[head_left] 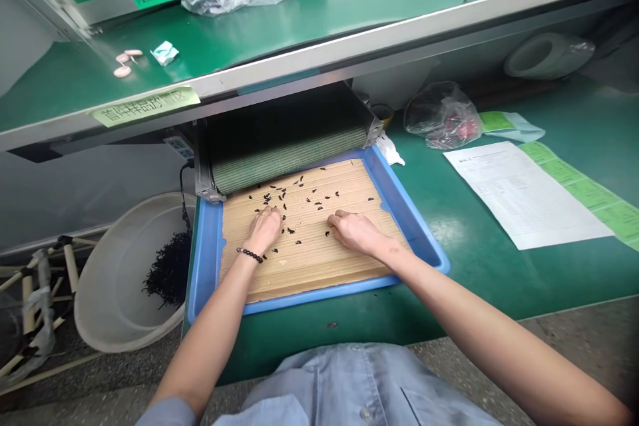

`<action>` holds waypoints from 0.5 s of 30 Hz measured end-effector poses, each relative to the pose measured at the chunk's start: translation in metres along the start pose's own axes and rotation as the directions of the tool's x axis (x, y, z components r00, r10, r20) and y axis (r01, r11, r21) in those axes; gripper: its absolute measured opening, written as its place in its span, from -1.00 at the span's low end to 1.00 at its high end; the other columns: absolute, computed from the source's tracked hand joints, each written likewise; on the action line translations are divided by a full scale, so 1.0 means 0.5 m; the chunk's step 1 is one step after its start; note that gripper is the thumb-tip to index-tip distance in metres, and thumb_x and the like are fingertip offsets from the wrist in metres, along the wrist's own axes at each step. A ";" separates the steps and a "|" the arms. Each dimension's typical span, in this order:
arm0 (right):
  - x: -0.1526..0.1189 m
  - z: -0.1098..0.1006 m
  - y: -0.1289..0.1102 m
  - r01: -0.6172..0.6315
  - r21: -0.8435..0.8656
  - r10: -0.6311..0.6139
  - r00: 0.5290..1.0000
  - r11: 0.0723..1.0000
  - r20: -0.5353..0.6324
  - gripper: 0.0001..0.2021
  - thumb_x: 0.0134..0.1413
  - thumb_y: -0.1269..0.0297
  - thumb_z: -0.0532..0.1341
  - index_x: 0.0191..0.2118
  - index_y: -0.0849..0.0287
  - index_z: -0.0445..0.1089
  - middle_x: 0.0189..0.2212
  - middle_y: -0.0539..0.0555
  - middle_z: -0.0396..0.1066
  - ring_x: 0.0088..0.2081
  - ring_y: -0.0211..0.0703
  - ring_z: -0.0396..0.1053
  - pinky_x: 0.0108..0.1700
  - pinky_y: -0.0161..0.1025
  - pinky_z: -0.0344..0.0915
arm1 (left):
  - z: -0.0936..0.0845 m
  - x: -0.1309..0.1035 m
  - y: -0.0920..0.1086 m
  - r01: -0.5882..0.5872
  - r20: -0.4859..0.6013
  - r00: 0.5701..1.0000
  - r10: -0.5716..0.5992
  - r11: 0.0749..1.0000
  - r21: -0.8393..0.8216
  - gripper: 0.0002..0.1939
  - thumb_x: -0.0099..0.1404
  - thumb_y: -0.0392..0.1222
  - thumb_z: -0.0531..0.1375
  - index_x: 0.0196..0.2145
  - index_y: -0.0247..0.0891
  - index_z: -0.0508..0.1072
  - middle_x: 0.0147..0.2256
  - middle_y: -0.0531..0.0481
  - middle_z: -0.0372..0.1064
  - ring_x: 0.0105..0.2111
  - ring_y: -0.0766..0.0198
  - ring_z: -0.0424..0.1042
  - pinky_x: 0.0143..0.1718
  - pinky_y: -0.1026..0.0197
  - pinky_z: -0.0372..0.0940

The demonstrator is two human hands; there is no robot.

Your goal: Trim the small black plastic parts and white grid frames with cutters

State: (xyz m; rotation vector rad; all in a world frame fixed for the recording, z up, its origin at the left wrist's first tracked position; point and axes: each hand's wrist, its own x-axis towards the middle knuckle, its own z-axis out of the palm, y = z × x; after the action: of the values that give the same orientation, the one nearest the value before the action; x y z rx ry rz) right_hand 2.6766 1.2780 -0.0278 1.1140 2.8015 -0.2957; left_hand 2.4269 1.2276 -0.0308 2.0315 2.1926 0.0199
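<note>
Several small black curved pieces (319,207) lie scattered over a sheet of corrugated cardboard (309,273), which lines a blue plastic tray (414,233). My left hand (265,229), with a beaded bracelet at the wrist, rests low over the cardboard among the densest pieces. Its fingers are curled together, and whatever is between them is hidden. To the right, my right hand (353,231) is at the cardboard with thumb and fingertips pinched together, close to a single black piece. What those fingertips hold is too small to make out.
A conveyor belt (294,160) ends over the tray's far side. Above runs a green shelf (339,6) with a metal edge. A white tub (120,279) with black pieces stands at left. Right on the table are a paper sheet (519,193) and a plastic bag (444,116).
</note>
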 end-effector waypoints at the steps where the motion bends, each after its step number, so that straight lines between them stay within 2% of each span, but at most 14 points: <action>1: -0.003 0.001 -0.002 -0.001 0.002 0.001 1.000 1.000 0.009 -0.73 0.26 0.41 -0.07 -0.12 0.25 0.36 -0.21 0.21 0.39 -0.22 -0.06 0.42 -0.18 -0.22 0.27 | 0.002 -0.002 0.002 -0.005 -0.013 1.000 0.005 1.000 0.011 -0.76 0.29 -0.31 0.01 -0.19 -0.40 0.42 -0.14 -0.39 0.39 -0.10 -0.02 0.39 -0.05 0.05 0.25; 4: -0.004 0.005 -0.011 -0.019 0.009 0.019 0.999 1.000 0.026 -0.74 0.21 0.48 -0.04 -0.16 0.28 0.38 -0.23 0.24 0.39 -0.26 -0.05 0.44 -0.21 -0.22 0.28 | 0.002 -0.006 0.004 0.009 -0.068 0.998 -0.012 0.999 -0.046 -0.76 0.28 -0.30 0.01 -0.17 -0.41 0.40 -0.14 -0.41 0.39 -0.09 -0.04 0.39 -0.04 0.02 0.24; 6: -0.002 0.005 -0.018 -0.037 0.017 0.036 0.999 0.999 0.034 -0.74 0.16 0.53 -0.02 -0.16 0.30 0.38 -0.24 0.26 0.39 -0.27 -0.04 0.44 -0.22 -0.22 0.28 | -0.004 -0.005 0.000 0.080 -0.097 0.990 -0.103 0.973 -0.215 -0.82 0.25 -0.29 0.04 -0.23 -0.35 0.40 -0.22 -0.30 0.43 -0.17 0.02 0.42 -0.09 0.04 0.26; 7: 0.000 0.005 -0.022 -0.046 0.021 0.045 0.998 0.999 0.038 -0.74 0.14 0.55 -0.01 -0.16 0.32 0.39 -0.24 0.27 0.39 -0.28 -0.04 0.44 -0.23 -0.23 0.28 | -0.008 -0.004 -0.005 0.136 -0.102 0.978 -0.182 0.926 -0.352 -0.85 0.22 -0.29 0.06 -0.26 -0.32 0.39 -0.27 -0.24 0.44 -0.24 0.08 0.43 -0.14 0.06 0.27; 8: 0.001 0.005 -0.025 -0.057 0.025 0.055 0.998 0.998 0.041 -0.74 0.12 0.56 0.00 -0.16 0.32 0.39 -0.25 0.28 0.39 -0.29 -0.05 0.44 -0.24 -0.24 0.28 | -0.013 -0.003 -0.010 0.190 -0.084 0.959 -0.270 0.834 -0.517 -0.87 0.19 -0.30 0.08 -0.28 -0.30 0.38 -0.32 -0.17 0.43 -0.30 0.14 0.42 -0.19 0.10 0.28; 9: 0.002 0.005 -0.029 -0.067 0.029 0.065 0.997 0.997 0.042 -0.74 0.11 0.56 0.01 -0.15 0.33 0.39 -0.26 0.28 0.39 -0.29 -0.05 0.44 -0.25 -0.24 0.28 | -0.018 -0.001 -0.016 0.226 -0.035 0.939 -0.343 0.690 -0.688 -0.86 0.16 -0.30 0.09 -0.29 -0.29 0.38 -0.37 -0.11 0.41 -0.36 0.21 0.40 -0.24 0.15 0.29; 11: 0.002 0.006 -0.034 -0.085 0.038 0.084 0.996 0.996 0.037 -0.73 0.12 0.56 0.00 -0.15 0.32 0.38 -0.27 0.28 0.38 -0.30 -0.05 0.45 -0.27 -0.24 0.28 | -0.025 -0.002 -0.027 0.241 0.125 0.920 -0.371 0.285 -0.928 -0.81 0.11 -0.32 0.09 -0.27 -0.29 0.38 -0.43 -0.04 0.36 -0.46 0.32 0.35 -0.36 0.24 0.27; 12: 0.002 0.007 -0.035 -0.093 0.044 0.092 0.995 0.995 0.033 -0.73 0.13 0.55 -0.01 -0.15 0.31 0.38 -0.28 0.28 0.38 -0.30 -0.05 0.44 -0.27 -0.25 0.28 | -0.027 -0.004 -0.031 0.237 0.198 0.924 -0.328 0.084 -0.968 -0.81 0.10 -0.32 0.08 -0.28 -0.30 0.38 -0.46 -0.02 0.34 -0.49 0.36 0.32 -0.41 0.27 0.25; 13: 0.002 0.009 -0.036 -0.100 0.049 0.099 0.995 0.994 0.029 -0.73 0.14 0.55 -0.02 -0.16 0.30 0.38 -0.28 0.27 0.37 -0.30 -0.05 0.44 -0.27 -0.25 0.27 | -0.027 -0.006 -0.033 0.242 0.252 0.930 -0.268 -0.072 -0.968 -0.82 0.09 -0.31 0.07 -0.31 -0.30 0.38 -0.48 -0.01 0.32 -0.52 0.38 0.29 -0.45 0.29 0.24; 14: 0.001 0.010 -0.036 -0.107 0.057 0.106 0.994 0.993 0.024 -0.73 0.15 0.54 -0.02 -0.16 0.29 0.38 -0.28 0.26 0.37 -0.31 -0.06 0.44 -0.27 -0.25 0.26 | -0.026 -0.010 -0.033 0.253 0.286 0.933 -0.216 -0.169 -0.953 -0.85 0.10 -0.29 0.07 -0.35 -0.31 0.39 -0.50 -0.01 0.30 -0.54 0.39 0.27 -0.48 0.31 0.22; 15: 0.000 0.010 -0.035 -0.113 0.066 0.112 0.994 0.991 0.018 -0.74 0.16 0.53 -0.02 -0.17 0.28 0.38 -0.28 0.25 0.37 -0.32 -0.08 0.44 -0.28 -0.26 0.25 | -0.023 -0.013 -0.031 0.266 0.305 0.934 -0.188 -0.205 -0.942 -0.87 0.11 -0.26 0.07 -0.39 -0.31 0.39 -0.51 -0.02 0.29 -0.55 0.39 0.26 -0.50 0.31 0.21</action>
State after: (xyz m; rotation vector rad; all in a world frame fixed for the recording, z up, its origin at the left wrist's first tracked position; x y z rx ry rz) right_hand 2.6647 1.2647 -0.0305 1.2737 2.7220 -0.3869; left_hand 2.4104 1.2209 -0.0204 0.5558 1.3462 1.2279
